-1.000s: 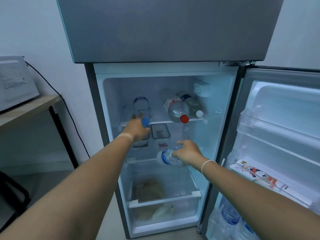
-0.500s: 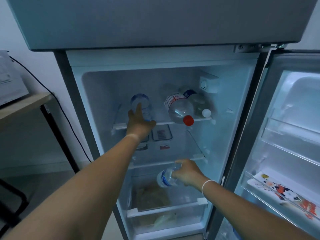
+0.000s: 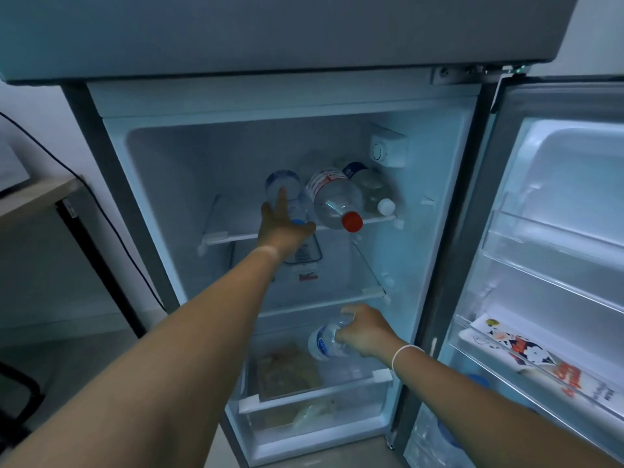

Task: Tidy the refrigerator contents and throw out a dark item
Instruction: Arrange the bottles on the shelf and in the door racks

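Observation:
The refrigerator stands open, and three clear bottles lie on their sides on its top shelf. My left hand rests flat on the blue-capped bottle, fingers stretched along it. This bottle lies right beside a larger red-capped bottle and a white-capped bottle. Lower down, my right hand grips a small water bottle with a blue label, held on its side above the crisper drawer. I cannot make out any dark item.
A clear lidded container sits on the middle shelf under my left wrist. The crisper holds pale bagged food. The open door on the right carries a printed carton and bottles low down. A wooden table stands at left.
My left hand has slid the blue-capped bottle rightward against the red-capped one and flattened out on it. My right hand has lowered the small bottle from the middle shelf towards the crisper.

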